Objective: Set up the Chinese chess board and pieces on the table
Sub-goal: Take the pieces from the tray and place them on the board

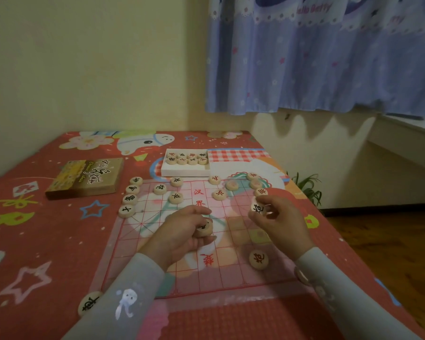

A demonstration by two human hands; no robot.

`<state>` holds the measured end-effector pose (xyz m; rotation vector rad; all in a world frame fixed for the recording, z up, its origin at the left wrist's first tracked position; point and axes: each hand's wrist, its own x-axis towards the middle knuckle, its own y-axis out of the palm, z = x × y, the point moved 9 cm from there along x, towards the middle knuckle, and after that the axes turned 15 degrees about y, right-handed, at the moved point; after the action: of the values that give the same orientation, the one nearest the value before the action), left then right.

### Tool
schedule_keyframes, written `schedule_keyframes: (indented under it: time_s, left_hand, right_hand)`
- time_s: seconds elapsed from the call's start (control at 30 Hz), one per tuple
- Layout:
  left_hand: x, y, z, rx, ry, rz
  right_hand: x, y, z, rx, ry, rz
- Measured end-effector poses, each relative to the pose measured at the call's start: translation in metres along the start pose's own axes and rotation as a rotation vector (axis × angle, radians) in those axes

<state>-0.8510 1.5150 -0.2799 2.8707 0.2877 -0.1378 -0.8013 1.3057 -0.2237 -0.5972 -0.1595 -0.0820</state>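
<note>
Red cartoon tablecloth (47, 241), blue curtain (317, 57)

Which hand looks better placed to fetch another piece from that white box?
Probably neither yet: left hand and right hand each hold a piece. Once free, the left looks slightly nearer the white box.
</note>
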Motion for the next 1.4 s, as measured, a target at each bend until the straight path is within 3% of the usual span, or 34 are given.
schedule_keyframes:
  time_s: [0.17, 0.47, 0.67, 0.8, 1.0, 1.23, 1.4]
  left_hand:
    - [0.0, -0.016, -0.017, -0.008, 0.052, -0.014]
    - [-0.014, -0.12, -0.05, -0.131, 0.153, -0.337]
    - [-0.026, -0.158, -0.055, -0.169, 0.187, -0.425]
    - [-0.025, -0.15, -0.052, -0.15, 0.179, -0.403]
    - [-0.029, -0.134, -0.045, -0.132, 0.158, -0.355]
    - [-0.034, -0.11, -0.039, 0.057, 0.118, -0.17]
    - [-0.039, -0.069, -0.03, 0.063, 0.069, 0.035]
  right_hand:
    - [-0.01, 0.03, 0.018, -0.026, -0.059, 0.104]
    - [-0.037, 0.126, 0.083, -0.091, -0.207, 0.4]
    - [-0.08, 0.159, 0.099, -0.212, -0.389, 0.516]
    - [-0.104, 0.163, 0.102, -0.238, -0.529, 0.542]
    - [-0.118, 0.173, 0.099, -0.288, -0.579, 0.604]
    - [-0.079, 0.135, 0.1, -0.075, -0.368, 0.393]
    - [-0.071, 0.129, 0.097, -0.002, -0.291, 0.41]
